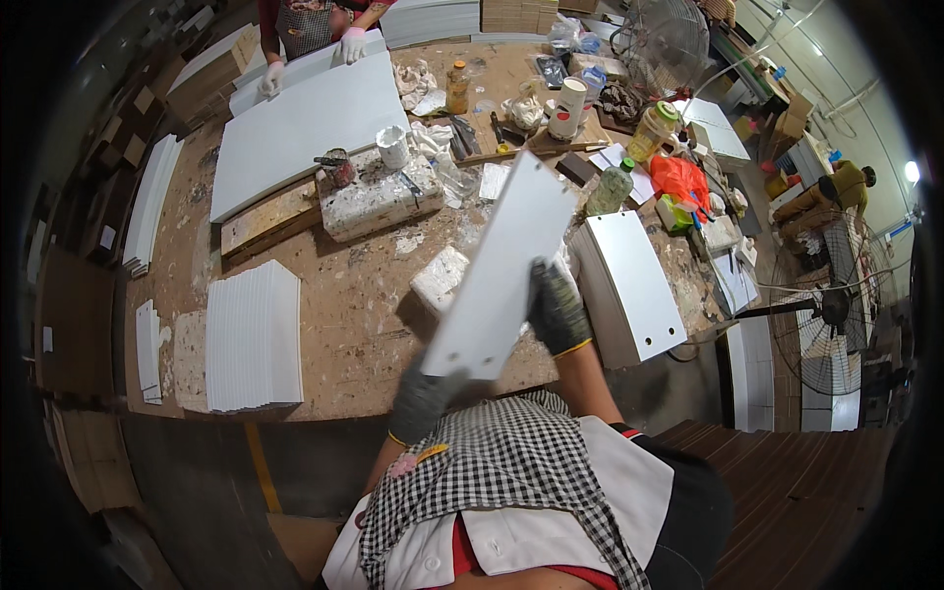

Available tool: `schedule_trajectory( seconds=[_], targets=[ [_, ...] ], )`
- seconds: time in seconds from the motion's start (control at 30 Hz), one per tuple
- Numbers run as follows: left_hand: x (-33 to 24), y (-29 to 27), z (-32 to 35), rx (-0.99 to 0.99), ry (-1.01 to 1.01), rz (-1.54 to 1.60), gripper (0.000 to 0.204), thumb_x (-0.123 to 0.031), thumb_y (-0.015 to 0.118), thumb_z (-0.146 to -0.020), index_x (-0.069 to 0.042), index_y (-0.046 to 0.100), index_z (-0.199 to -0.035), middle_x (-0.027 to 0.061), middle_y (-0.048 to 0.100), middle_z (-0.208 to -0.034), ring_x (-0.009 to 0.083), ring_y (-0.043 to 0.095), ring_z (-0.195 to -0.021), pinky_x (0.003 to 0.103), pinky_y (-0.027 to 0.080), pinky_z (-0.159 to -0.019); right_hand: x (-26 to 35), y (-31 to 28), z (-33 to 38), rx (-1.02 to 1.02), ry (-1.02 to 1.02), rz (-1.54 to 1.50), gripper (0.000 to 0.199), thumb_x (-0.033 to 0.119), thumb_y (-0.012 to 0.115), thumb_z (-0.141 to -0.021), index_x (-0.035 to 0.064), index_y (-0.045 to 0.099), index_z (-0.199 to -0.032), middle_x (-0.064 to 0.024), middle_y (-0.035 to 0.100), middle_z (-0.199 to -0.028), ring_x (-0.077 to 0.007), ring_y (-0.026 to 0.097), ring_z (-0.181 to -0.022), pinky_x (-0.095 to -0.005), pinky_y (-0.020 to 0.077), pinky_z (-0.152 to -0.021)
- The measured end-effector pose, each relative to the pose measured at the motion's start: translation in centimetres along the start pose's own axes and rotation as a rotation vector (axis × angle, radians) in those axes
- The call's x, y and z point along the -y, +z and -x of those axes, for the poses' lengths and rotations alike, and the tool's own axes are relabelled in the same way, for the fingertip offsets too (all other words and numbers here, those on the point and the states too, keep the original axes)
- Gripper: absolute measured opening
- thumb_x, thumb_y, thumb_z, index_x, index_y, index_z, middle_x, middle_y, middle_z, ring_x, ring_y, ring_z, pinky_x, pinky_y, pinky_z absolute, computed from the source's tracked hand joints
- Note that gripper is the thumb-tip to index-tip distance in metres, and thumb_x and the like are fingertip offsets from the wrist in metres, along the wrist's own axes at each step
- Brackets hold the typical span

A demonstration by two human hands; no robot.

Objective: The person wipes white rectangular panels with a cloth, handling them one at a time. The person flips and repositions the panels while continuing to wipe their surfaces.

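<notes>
A long white panel (503, 261) with small holes near its ends is tilted up in front of me, above the near edge of the worktable. My left hand (425, 398), in a dark grey glove, is closed on the panel's lower end. Along its right edge my right hand (557, 307), gloved the same way, grips it; the fingertips are partly hidden. Just right of that hand stands a stack of similar white panels (634, 280) with holes at the corners. A neat row of white panels (251, 339) lies to the left on the table.
The worktable (344, 344) is stained. A foam block (379, 202) carries a white cup (392, 147). Bottles, rags and a red bag (678, 182) clutter the far right. Across the table a person's gloved hands (352, 45) touch a large white board (305, 133). A fan (834, 307) stands right.
</notes>
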State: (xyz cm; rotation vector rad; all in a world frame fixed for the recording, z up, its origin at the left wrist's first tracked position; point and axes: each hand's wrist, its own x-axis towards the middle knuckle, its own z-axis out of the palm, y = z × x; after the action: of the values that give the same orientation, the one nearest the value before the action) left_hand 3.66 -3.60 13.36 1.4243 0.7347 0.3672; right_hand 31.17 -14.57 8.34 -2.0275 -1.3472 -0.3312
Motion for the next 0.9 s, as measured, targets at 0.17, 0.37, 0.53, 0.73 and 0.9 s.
schedule_trajectory(
  seconds=[0.17, 0.37, 0.53, 0.73, 0.9],
  targets=[
    [2.7, -6.7, -0.2, -0.218, 0.447, -1.161, 0.078, -0.029, 0.081, -0.087, -0.005, 0.047, -0.153, 0.0233, 0.041, -0.162, 0.0415, 0.032, -0.154, 0.057, 0.024, -0.128, -10.9, -12.5, -0.1, 0.187, 0.181, 0.582, 0.050, 0.006, 0.047, -0.105, 0.0064, 0.049, -0.155, -0.0199, 0.044, -0.162, -0.0379, 0.044, -0.148, -0.0468, 0.0351, -0.124],
    [10.5, -20.5, 4.3, -0.670, 0.021, -1.552, 0.074, -0.027, 0.078, -0.087, -0.007, 0.049, -0.151, 0.0222, 0.033, -0.166, 0.0445, 0.020, -0.157, 0.060, 0.016, -0.129, -18.0, -19.6, -1.6, 0.002, 0.742, 0.186, 0.041, 0.033, 0.065, -0.102, 0.0096, 0.071, -0.134, -0.0197, 0.068, -0.136, -0.0357, 0.064, -0.124, -0.0389, 0.0467, -0.108],
    [11.7, -22.0, 4.8, -0.667, 0.026, -1.561, 0.065, -0.019, 0.075, -0.089, -0.006, 0.052, -0.148, 0.0216, 0.042, -0.158, 0.0427, 0.030, -0.152, 0.055, 0.023, -0.128, -19.9, -16.5, -0.1, 0.016, 0.736, 0.128, 0.031, 0.025, 0.068, -0.099, 0.0117, 0.076, -0.125, -0.0210, 0.074, -0.119, -0.0347, 0.070, -0.110, -0.0413, 0.0517, -0.099],
    [10.7, -21.2, 2.7, -0.869, -0.048, -1.425, 0.049, -0.010, 0.066, -0.090, -0.002, 0.061, -0.139, 0.0183, 0.062, -0.132, 0.0376, 0.056, -0.125, 0.051, 0.044, -0.111, -15.4, -13.6, -2.3, -0.169, 0.412, 0.515, 0.025, 0.018, 0.070, -0.095, 0.0116, 0.078, -0.118, -0.0185, 0.074, -0.109, -0.0368, 0.070, -0.101, -0.0470, 0.0535, -0.092],
    [14.2, -22.0, 1.4, -0.827, -0.144, -1.352, 0.033, -0.014, 0.064, -0.090, -0.002, 0.069, -0.120, 0.0207, 0.070, -0.113, 0.0387, 0.066, -0.106, 0.048, 0.053, -0.095, -6.9, -1.4, -3.9, 0.392, 0.255, -0.161, 0.036, 0.022, 0.069, -0.097, 0.0156, 0.071, -0.132, -0.0181, 0.072, -0.121, -0.0360, 0.068, -0.113, -0.0435, 0.0528, -0.101]
  ],
)
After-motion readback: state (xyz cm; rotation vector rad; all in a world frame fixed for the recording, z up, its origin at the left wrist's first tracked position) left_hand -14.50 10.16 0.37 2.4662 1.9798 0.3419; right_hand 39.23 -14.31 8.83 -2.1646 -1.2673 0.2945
